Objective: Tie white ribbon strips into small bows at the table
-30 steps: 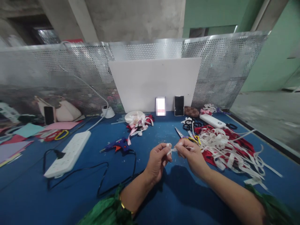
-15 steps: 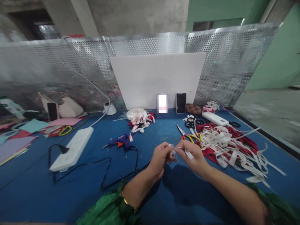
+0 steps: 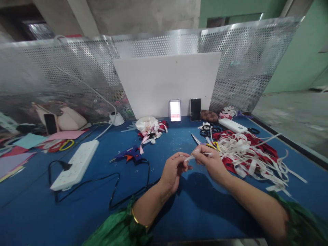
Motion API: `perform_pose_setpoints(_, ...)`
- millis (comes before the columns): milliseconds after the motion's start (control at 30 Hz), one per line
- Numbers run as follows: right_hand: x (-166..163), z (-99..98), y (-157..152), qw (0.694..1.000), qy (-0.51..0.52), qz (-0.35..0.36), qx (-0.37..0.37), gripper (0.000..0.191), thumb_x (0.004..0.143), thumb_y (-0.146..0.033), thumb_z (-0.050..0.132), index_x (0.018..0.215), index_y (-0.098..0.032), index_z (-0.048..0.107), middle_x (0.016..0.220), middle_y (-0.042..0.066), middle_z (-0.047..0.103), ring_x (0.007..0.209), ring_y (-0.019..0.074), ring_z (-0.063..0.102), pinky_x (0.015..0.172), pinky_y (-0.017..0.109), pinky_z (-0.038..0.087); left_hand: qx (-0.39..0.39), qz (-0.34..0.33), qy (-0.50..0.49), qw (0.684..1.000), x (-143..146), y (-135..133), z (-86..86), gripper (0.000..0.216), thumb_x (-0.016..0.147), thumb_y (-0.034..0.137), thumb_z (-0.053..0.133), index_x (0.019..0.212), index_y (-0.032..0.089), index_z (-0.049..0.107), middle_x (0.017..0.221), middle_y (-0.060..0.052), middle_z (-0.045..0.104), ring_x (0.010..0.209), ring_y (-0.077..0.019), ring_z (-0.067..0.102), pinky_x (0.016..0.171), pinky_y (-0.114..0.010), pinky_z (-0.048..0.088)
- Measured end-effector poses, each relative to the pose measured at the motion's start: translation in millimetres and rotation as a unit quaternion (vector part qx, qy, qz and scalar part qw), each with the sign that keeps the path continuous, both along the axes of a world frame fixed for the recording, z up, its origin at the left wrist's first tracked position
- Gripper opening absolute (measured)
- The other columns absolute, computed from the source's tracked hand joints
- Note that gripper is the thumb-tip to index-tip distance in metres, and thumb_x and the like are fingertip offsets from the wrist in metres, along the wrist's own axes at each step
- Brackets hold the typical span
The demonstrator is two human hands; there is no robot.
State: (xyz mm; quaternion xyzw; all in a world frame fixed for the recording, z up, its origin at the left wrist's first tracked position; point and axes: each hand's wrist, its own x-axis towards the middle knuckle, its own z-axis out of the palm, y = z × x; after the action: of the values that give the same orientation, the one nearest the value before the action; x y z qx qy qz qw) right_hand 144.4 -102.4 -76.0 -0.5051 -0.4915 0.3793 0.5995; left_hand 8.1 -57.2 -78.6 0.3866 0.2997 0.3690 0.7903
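Lower center of frame, left hand (image 3: 173, 171) and right hand (image 3: 213, 165) both pinched a white strip (image 3: 190, 158); light, even tension seemed best.

A blue counter (image 3: 169, 145) spreads beneath the fingers (image 3: 202, 157). Left of them lie a blue glue gun (image 3: 131, 152) and, farther out, a white power strip (image 3: 77, 166); just beyond them, scissors (image 3: 196, 139); to their right, a tangled heap of white and red ribbons (image 3: 247, 153).
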Motion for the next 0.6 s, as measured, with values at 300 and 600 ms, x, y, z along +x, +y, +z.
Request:
perform_pose_setpoints(300, -5.0, -2.2, 2.3, 0.978, 0.202, 0.024, -0.04, 0.027, 0.072, -0.034, 0.067, 0.064, -0.018, 0.048, 0.046, -0.008, 0.033, 0.046, 0.0072, 0.03, 0.049, 0.023, 0.026, 0.027, -0.01, 0.011, 1.0, -0.7, -2.0, 0.6, 0.005, 0.064, 0.018, 0.061, 0.067, 0.014, 0.062, 0.047, 0.004, 0.048, 0.044, -0.0064, 0.039, 0.069, -0.03, 0.049)
perform_pose_setpoints(600, -3.0, 5.0, 2.5, 0.974, 0.219, 0.041, -0.043, 0.032, 0.07, -0.028, 0.071, 0.098, -0.019, 0.059, 0.066, -0.004, 0.055, 0.057, 0.0079, 0.048, 0.059, 0.023, 0.039, 0.053, 0.027, 0.019, 0.998, -0.6, 0.5, -5.2, 0.019, 0.065, 0.029, 0.072, 0.067, 0.015, 0.06, 0.049, 0.007, 0.042, 0.046, -0.0053, 0.039, 0.067, -0.025, 0.047)
